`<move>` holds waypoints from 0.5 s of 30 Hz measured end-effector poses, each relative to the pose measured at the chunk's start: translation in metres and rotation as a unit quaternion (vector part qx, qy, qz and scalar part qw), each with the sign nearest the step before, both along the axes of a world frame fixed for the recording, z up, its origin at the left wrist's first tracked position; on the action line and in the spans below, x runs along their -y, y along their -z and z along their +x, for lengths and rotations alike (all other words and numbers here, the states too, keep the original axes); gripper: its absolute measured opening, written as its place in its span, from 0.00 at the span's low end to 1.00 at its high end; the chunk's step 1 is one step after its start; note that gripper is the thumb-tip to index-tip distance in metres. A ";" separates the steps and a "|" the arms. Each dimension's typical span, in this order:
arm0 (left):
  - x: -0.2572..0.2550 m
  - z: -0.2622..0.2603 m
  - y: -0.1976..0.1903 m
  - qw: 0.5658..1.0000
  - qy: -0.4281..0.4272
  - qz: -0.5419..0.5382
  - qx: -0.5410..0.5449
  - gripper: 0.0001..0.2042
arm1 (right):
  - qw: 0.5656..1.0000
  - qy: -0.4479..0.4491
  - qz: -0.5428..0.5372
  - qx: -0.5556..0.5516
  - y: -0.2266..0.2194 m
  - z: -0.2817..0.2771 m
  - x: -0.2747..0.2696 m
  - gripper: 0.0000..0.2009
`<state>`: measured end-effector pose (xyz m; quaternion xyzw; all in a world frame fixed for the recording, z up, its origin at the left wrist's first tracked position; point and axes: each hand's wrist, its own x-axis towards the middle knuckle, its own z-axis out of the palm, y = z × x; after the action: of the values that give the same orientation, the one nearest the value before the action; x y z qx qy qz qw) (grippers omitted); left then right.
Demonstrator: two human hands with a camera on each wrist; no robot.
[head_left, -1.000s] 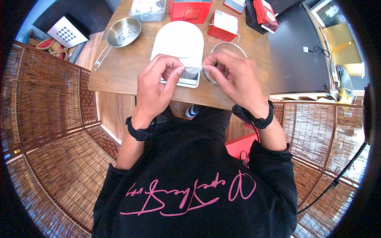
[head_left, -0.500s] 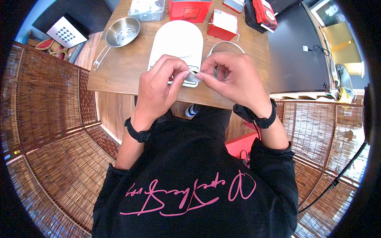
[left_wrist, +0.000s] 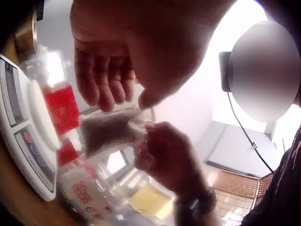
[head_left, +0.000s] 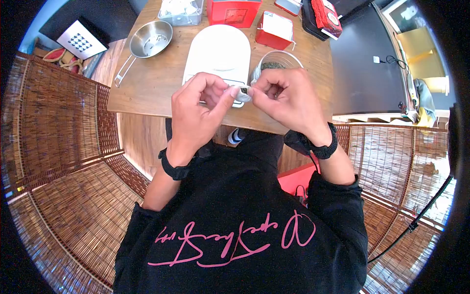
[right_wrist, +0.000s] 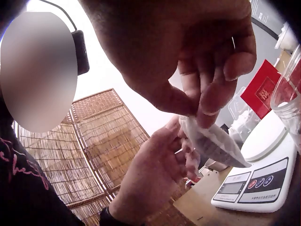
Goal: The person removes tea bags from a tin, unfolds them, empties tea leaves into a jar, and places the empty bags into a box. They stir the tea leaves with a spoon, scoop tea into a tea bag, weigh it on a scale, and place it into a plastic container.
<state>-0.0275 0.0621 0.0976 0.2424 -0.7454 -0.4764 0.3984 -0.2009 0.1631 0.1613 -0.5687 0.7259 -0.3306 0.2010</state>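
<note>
Between both hands is a small white tea bag (head_left: 243, 95), its thin fabric showing dark contents in the right wrist view. My left hand (head_left: 199, 105) pinches its left upper edge between thumb and index finger. On the other side, my right hand (head_left: 296, 95) pinches the top edge at the mouth, where a dark spot shows. The pouch body (right_wrist: 216, 146) hangs below the fingertips. It is held over the front edge of a white kitchen scale (head_left: 218, 51). Just behind my right hand stands a clear tub (head_left: 299, 62) with dark dried leaves (head_left: 272, 65), partly hidden by that hand.
A steel pan (head_left: 152, 40) with a few dark bits sits at the left of the wooden table (head_left: 142, 93). Along the back are a clear box of white pouches (head_left: 180, 11), a red bag (head_left: 234, 12) and a red box (head_left: 275, 32) filled with white pieces.
The pouch was stretched between the hands at first; the hands then came closer together and its mouth with dark contents came into view. My right hand has dropped slightly, uncovering more of the tub.
</note>
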 end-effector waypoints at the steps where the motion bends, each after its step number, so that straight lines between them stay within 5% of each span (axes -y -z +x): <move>1: -0.001 0.002 -0.003 0.999 -0.001 0.031 0.034 0.08 | 1.000 0.008 -0.002 0.005 0.000 0.001 0.000 0.07; 15: -0.001 0.003 -0.009 0.992 0.018 0.032 0.124 0.07 | 0.998 0.010 -0.047 -0.028 0.012 0.012 0.001 0.05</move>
<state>-0.0245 0.0631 0.1067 0.2985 -0.7776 -0.4735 0.2865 -0.1890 0.1625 0.1488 -0.5797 0.7203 -0.3501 0.1501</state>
